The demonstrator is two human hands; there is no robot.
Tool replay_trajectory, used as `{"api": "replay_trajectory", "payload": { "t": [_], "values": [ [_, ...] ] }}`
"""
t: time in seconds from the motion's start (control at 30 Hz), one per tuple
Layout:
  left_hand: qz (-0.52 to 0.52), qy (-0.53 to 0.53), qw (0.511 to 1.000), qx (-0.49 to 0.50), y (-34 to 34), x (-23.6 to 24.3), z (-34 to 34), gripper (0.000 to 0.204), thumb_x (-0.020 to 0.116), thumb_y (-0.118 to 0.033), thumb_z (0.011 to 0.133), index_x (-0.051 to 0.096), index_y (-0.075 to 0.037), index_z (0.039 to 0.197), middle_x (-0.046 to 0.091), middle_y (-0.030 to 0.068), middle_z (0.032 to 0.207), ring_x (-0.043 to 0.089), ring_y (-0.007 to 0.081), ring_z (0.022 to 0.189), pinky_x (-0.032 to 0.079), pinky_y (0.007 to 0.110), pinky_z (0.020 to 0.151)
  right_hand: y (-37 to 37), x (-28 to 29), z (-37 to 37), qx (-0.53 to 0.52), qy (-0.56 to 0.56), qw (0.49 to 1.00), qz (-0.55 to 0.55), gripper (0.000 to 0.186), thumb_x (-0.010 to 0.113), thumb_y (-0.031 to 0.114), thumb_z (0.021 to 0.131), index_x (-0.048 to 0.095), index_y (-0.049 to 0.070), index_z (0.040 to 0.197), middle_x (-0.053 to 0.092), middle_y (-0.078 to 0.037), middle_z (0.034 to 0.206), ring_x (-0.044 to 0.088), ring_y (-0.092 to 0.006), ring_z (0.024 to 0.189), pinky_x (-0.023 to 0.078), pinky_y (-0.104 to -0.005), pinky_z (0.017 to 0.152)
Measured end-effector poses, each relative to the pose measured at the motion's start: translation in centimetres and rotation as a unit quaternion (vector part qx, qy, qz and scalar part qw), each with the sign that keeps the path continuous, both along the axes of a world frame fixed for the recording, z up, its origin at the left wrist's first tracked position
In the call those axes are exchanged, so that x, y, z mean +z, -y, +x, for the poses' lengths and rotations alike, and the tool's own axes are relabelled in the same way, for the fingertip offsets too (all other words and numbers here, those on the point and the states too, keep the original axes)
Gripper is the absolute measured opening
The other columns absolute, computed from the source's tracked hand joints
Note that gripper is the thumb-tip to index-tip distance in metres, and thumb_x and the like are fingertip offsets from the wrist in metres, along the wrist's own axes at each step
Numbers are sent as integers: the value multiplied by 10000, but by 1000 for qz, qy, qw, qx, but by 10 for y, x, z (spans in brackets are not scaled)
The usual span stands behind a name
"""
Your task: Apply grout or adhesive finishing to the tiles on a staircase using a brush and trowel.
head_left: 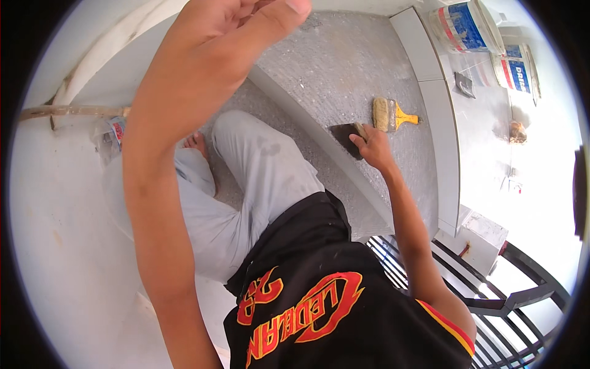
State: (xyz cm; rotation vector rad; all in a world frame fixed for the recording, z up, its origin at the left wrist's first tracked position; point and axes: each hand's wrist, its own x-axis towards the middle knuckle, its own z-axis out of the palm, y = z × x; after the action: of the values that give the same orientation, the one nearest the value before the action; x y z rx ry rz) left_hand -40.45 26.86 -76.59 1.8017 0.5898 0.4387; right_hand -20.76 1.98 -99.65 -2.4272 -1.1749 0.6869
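My right hand (373,147) grips a putty knife (345,136) with a wide dark blade, held at the edge of a rough grey step (344,67). Just beyond that hand lies a wide paintbrush (393,115), with a yellow handle and pale, caked bristles. My left hand (236,40) is raised high on the left, close to the camera. Its thumb stretches to the right while the other fingers curl in, partly cut off by the upper edge. Whether anything is inside those fingers is hidden.
Two paint buckets (464,27) stand at the upper right on pale tiles, near a small grey flat piece (464,85). White tile edging (437,117) borders the step. Black metal railings (491,307) run along the lower right. A wooden stick (74,111) juts out at left.
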Motion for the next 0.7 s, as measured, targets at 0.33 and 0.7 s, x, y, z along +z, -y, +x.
{"api": "replay_trajectory", "payload": {
  "t": [0.33, 0.7],
  "values": [
    [-74, 78, 994, -4, -16, -1, -12, 383, 518, -305, 912, 555, 42, 1070, 586, 80, 935, 527, 131, 873, 425, 245, 794, -36, -16, 29, 0, 31, 997, 77, 323, 635, 300, 777, 562, -15, 774, 542, -214, 649, 533, -359, 611, 403, -433, 582],
    [10, 100, 991, 85, -27, 10, -28, 390, 538, -314, 900, 563, 34, 1073, 600, 102, 949, 546, 151, 890, 441, 264, 806, -152, -32, 7, 17, -34, 992, 116, 295, 645, 273, 747, 621, -11, 823, 596, -202, 670, 573, -306, 592, 439, -396, 588]
  ]
}}
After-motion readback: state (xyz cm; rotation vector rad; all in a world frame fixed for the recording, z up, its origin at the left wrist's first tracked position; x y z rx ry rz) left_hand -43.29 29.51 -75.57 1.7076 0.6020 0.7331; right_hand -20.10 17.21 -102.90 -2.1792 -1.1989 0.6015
